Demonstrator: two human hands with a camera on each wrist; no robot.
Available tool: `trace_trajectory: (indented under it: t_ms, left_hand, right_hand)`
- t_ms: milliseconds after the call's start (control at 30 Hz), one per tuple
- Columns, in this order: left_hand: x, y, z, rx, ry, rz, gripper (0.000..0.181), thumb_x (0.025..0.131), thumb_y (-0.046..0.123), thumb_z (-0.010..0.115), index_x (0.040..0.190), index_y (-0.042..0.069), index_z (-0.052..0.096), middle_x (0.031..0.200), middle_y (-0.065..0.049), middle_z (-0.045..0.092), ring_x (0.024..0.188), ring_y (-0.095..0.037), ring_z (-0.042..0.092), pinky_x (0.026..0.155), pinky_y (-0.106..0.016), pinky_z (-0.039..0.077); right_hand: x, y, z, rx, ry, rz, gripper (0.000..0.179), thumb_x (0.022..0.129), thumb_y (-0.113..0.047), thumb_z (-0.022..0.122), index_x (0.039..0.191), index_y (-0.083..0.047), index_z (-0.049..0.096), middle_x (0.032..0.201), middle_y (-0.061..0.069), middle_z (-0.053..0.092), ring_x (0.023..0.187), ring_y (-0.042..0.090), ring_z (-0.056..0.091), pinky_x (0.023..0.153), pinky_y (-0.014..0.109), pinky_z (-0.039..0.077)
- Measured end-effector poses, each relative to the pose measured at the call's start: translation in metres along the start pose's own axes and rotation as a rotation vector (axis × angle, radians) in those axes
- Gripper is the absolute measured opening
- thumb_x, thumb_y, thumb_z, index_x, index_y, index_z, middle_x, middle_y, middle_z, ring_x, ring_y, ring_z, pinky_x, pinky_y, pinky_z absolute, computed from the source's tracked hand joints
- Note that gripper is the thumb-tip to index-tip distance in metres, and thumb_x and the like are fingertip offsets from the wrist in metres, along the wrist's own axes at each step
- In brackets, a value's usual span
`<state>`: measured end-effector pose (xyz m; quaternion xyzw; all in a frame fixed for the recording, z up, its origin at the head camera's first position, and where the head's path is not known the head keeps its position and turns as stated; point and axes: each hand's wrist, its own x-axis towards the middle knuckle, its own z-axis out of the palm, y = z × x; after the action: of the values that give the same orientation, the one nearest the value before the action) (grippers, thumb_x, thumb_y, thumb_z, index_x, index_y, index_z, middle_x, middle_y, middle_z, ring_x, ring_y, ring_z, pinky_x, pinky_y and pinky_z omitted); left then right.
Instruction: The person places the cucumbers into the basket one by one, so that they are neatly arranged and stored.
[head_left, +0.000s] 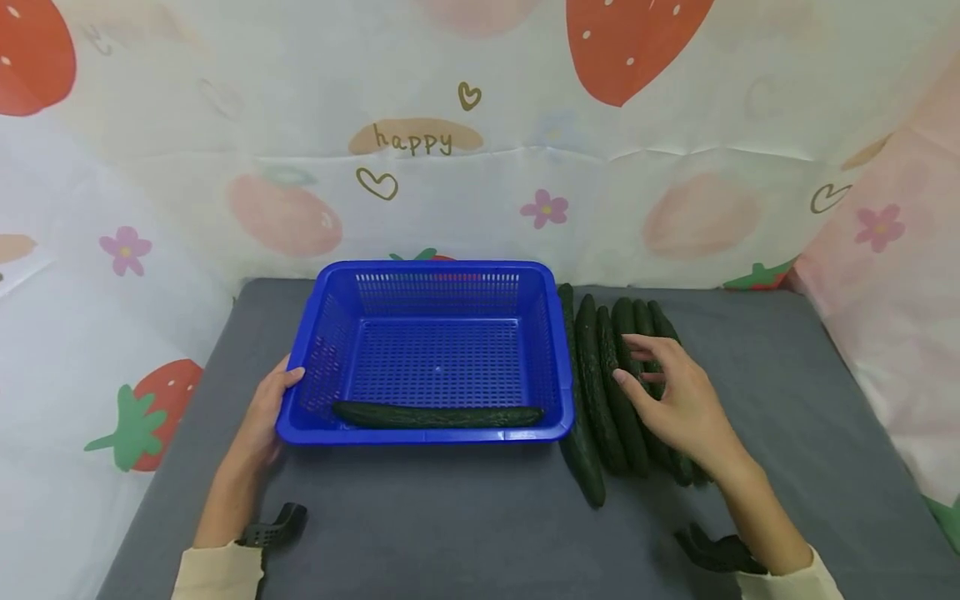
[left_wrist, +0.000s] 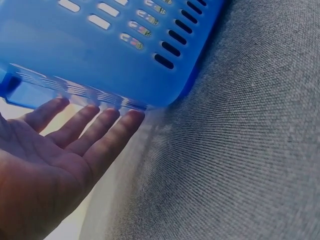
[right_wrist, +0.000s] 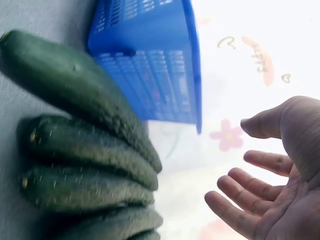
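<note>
A blue plastic basket (head_left: 564, 400) with slotted walls stands on the grey cloth. One dark green cucumber (head_left: 438, 416) lies lengthwise inside, along its near wall. My left hand (head_left: 262, 417) holds the basket's left side, thumb over the rim; in the left wrist view its fingertips (left_wrist: 134, 116) touch the outer wall. Several cucumbers (head_left: 597, 392) lie side by side just right of the basket. Over the right ones of that row hovers my right hand (head_left: 686, 404), fingers spread and holding nothing. In the right wrist view its palm (right_wrist: 295, 200) is apart from the cucumbers.
Grey cloth (head_left: 420, 525) covers the table. Behind it hangs a pale curtain (head_left: 450, 217) printed with strawberries, hearts and flowers, close to the basket's far rim. Each wrist wears a black band (head_left: 273, 527).
</note>
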<state>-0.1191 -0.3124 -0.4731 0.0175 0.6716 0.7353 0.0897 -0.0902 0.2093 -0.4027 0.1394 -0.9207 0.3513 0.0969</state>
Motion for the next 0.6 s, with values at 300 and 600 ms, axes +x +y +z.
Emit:
trace_trajectory:
  t_ms: [300,600]
  left_hand:
    - [0.0,0.001,-0.001,0.006,0.009,-0.009,0.06,0.115,0.026,0.036,0.165,-0.002,0.018,0.121,0.015,0.07,0.104,-0.003,0.069,0.085,-0.023,0.061]
    - [0.0,-0.001,-0.001,-0.007,0.009,0.005,0.055,0.115,0.025,0.035,0.163,0.002,0.022,0.12,0.014,0.071,0.103,-0.003,0.07,0.084,-0.023,0.062]
  right_hand:
    - [-0.013,0.021,-0.01,-0.04,0.028,0.068,0.046,0.103,-0.016,0.07,0.145,-0.003,0.058,0.138,0.023,0.06,0.121,0.04,0.062,0.091,0.057,0.058]
    - [-0.023,0.034,-0.015,-0.052,0.043,0.124,0.048,0.101,-0.013,0.072,0.145,0.001,0.057,0.141,0.029,0.056,0.122,0.046,0.06,0.092,0.064,0.055]
